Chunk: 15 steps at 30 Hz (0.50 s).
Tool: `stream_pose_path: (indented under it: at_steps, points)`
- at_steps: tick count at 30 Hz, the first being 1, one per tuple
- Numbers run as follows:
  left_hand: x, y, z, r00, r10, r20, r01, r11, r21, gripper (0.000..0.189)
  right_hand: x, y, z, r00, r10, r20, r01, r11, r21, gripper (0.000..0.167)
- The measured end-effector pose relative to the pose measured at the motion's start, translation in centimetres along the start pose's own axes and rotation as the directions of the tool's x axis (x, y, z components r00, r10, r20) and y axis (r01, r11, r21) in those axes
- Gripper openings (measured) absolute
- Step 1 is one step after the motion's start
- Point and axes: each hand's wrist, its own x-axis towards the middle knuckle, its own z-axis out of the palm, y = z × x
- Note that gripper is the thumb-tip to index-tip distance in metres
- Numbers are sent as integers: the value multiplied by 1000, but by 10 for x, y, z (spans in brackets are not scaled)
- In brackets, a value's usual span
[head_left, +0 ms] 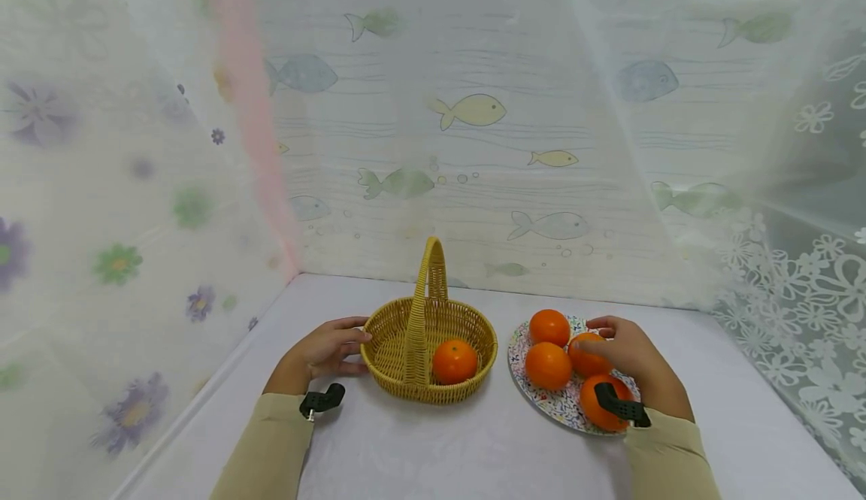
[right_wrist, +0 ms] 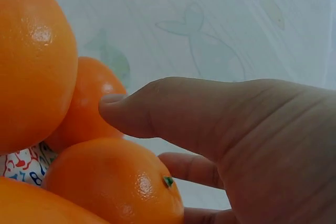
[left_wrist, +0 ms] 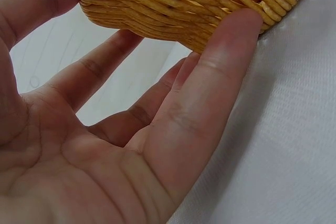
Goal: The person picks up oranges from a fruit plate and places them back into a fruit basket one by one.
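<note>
A yellow wicker basket (head_left: 392,389) with a tall arched handle stands on the table, one orange (head_left: 455,362) inside it. My left hand (head_left: 333,346) holds the basket's left end, fingers at the rim and thumb against the woven wall (left_wrist: 173,3). To the right, several oranges lie on a round patterned plate (head_left: 541,404). My right hand (head_left: 625,348) is over the plate's right side, around one orange (head_left: 587,356). In the right wrist view the thumb (right_wrist: 152,106) stands above that green-stemmed orange (right_wrist: 113,182), apart from it; the fingers are partly hidden behind it.
A white cloth covers the table (head_left: 467,455). Behind it hangs a pale curtain (head_left: 433,131) printed with fish, and a flowered curtain (head_left: 135,259) borders the left. White lace (head_left: 798,319) hangs at the right. Another orange (head_left: 602,404) lies close below the right wrist.
</note>
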Motion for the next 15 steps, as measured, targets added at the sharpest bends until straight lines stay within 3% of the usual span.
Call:
stream_pose_path:
  at_steps: [15]
  points:
    - [0, 0, 0, 1000, 5, 8, -5, 1000, 5, 63, 3, 7, 4, 999, 13, 44, -13, 1000, -10, 85]
